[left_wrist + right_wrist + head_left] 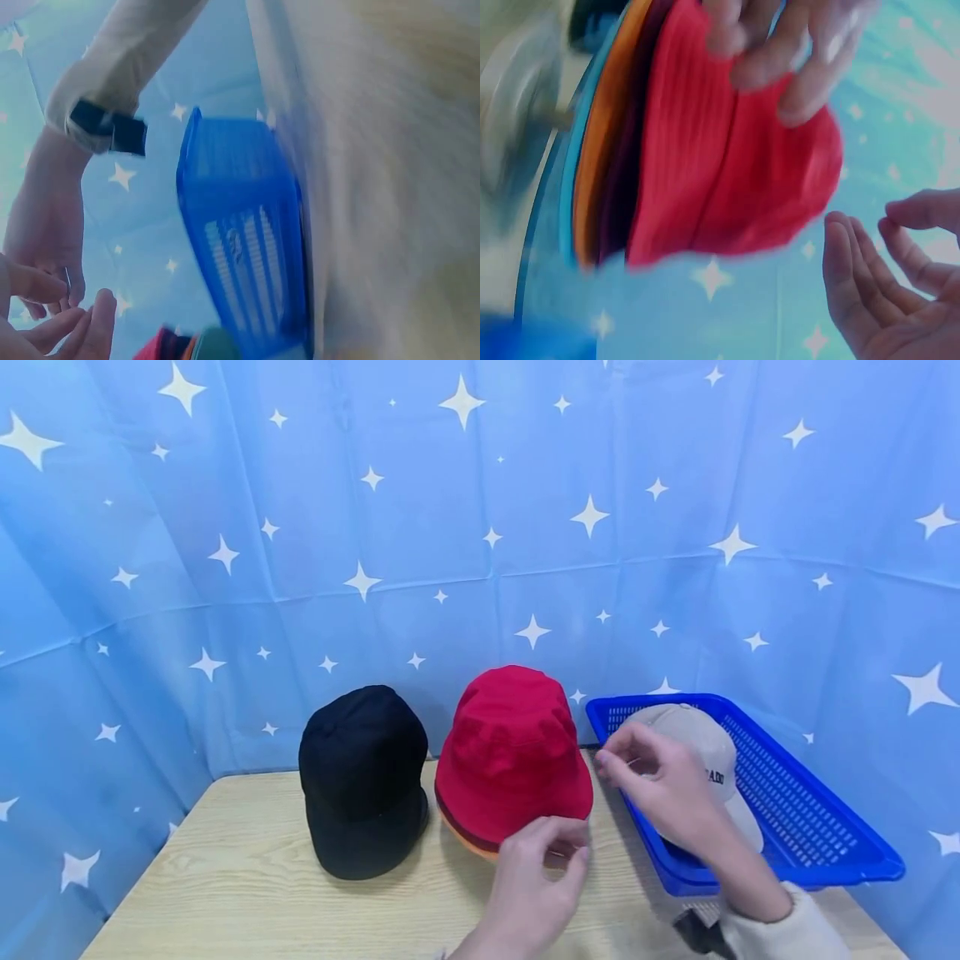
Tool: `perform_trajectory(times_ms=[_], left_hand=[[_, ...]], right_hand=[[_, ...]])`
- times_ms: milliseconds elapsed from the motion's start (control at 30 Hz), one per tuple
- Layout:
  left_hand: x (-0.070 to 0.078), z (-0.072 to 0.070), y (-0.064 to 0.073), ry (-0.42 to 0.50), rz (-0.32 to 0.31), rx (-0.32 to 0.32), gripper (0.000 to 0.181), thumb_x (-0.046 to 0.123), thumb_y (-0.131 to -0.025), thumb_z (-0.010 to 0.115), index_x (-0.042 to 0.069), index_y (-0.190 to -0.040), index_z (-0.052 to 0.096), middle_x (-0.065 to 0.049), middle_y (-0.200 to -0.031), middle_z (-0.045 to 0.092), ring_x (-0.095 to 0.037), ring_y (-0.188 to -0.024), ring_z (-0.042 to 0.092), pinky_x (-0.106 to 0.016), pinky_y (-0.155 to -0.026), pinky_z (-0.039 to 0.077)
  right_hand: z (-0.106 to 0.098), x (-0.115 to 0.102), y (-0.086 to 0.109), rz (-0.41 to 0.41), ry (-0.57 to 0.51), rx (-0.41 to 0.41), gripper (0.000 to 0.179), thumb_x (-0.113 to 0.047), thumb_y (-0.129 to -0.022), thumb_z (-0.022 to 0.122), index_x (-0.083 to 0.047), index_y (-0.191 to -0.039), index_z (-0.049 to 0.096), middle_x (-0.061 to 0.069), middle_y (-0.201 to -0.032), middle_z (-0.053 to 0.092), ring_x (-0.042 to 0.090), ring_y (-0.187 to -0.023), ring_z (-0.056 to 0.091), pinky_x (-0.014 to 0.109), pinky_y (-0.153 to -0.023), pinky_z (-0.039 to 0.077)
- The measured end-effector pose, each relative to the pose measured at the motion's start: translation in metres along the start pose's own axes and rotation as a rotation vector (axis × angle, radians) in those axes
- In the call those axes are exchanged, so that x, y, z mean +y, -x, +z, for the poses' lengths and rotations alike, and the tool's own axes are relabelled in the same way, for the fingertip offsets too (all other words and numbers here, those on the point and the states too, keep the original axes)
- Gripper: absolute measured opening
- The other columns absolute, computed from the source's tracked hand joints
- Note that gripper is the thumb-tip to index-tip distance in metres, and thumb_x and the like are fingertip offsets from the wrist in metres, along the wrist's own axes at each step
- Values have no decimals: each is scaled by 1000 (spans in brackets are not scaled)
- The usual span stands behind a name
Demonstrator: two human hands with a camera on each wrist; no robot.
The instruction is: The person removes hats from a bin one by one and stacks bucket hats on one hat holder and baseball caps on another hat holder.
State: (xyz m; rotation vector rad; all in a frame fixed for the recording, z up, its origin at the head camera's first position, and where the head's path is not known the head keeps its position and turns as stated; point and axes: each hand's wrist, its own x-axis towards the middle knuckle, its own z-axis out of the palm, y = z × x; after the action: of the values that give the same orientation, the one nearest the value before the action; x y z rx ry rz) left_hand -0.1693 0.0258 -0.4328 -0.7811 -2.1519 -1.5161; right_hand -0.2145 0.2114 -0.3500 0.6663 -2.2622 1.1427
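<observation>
The left hand (536,877) is at the bottom centre of the head view, in front of the brim of the red hat (513,735); whether it touches cannot be told. Its fingers are loosely bent, with a gap to the thumb and nothing held. The right hand (671,785) is right of centre, partly covering the white cap (686,735); its thumb and index tip nearly meet, pinching nothing visible.

The red hat stands at centre as the top of a stack; the right wrist view shows a dark brim (630,142), an orange brim (600,142) and a blue brim (581,172) beneath. The white cap sits in the blue basket (806,777) at the right. The black cap (363,777) is left of centre on the table (225,877).
</observation>
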Motion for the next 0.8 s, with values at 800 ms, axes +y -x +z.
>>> perform_trajectory(times_ms=[800], left_hand=[[1,102,-39,512,-810,-49,77,-14,-81,72,14,-149,48,-6,-116,59,-20,-83,69,-41,-74,65]], right_hand=[[-80,164,-89,346,564,-389,46,-20,-100,53,10,-134,59,38,-131,61,49,-99,65,52,-74,54]])
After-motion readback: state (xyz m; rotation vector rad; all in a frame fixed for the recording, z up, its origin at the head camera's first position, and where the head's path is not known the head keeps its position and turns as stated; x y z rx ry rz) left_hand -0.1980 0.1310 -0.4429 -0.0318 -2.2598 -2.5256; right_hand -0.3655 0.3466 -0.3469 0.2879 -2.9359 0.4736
